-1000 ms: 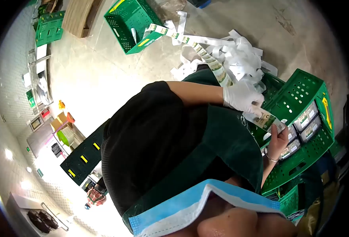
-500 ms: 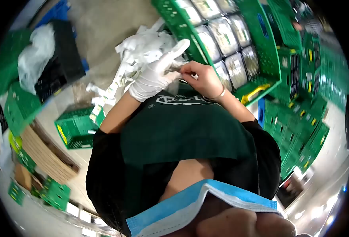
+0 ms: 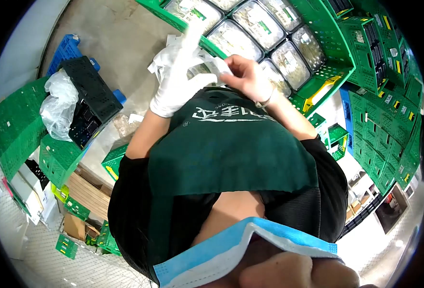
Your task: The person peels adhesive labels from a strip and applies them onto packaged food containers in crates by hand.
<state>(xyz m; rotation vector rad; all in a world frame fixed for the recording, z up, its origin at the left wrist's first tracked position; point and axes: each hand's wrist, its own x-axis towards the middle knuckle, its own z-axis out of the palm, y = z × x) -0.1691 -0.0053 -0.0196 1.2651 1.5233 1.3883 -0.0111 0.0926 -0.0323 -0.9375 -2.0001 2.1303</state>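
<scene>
My left hand [image 3: 176, 86], in a white glove, is raised with its blurred fingers stretched up and its thumb out to the right. Behind it bunches a thin white strip [image 3: 161, 62]; whether the lower fingers touch it is hidden. Part of the strip loops across to my bare right hand [image 3: 250, 79]. There the thumb and index finger pinch its end. Just beyond both hands is a green crate [image 3: 334, 50] holding several clear-lidded packs [image 3: 260, 24] with labels, set in rows.
A yellow crate handle [image 3: 321, 93] is near my right forearm. More green crates [image 3: 382, 139] are stacked at the right. To the left are a black crate [image 3: 94, 89], a crumpled clear plastic bag [image 3: 58, 105] and a blue crate [image 3: 68, 53].
The view has shifted, and the packs look larger and sharper. My hands have moved apart, the left thumb leaving the right fingertips. The strips trailing at the left no longer show.
</scene>
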